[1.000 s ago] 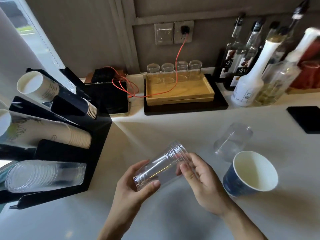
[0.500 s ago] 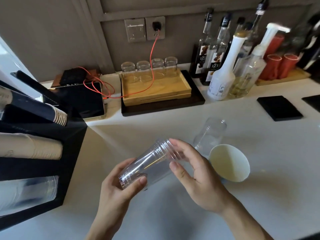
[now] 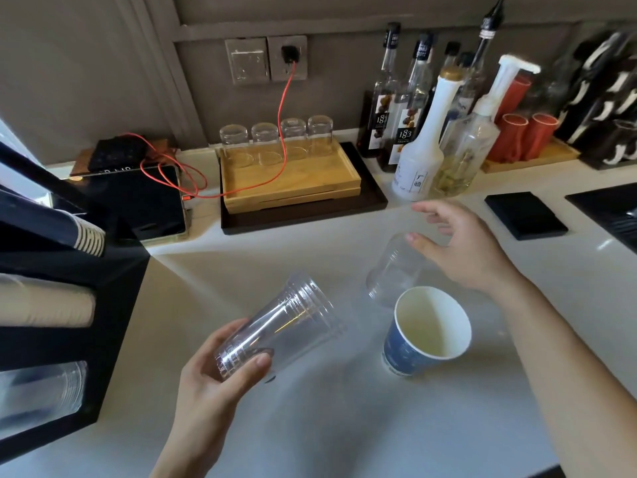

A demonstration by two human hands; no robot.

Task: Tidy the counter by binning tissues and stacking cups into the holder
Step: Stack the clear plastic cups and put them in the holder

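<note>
Head view: left hand grips nested clear plastic cups tilted mouth-out to accept another, right hand splayed empty over inverted clear cup on desk, behind blue paper cup.

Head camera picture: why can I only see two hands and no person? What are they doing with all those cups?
The camera sits on the person's head and looks down, so you only see their arms and hands, much as they see them. There is no machine here, just bare hands.

The left hand has a grip on a stack of clear plastic cups, tilted on its side. The right hand is open and reaching over another clear cup, which stands upside down on the white counter. Whether it touches that cup yet is hard to tell. Next to it stands a blue paper cup, open end up.

On the left is a black cup holder with cups lying in rows inside. At the back are a wooden tray with glasses and some bottles.
</note>
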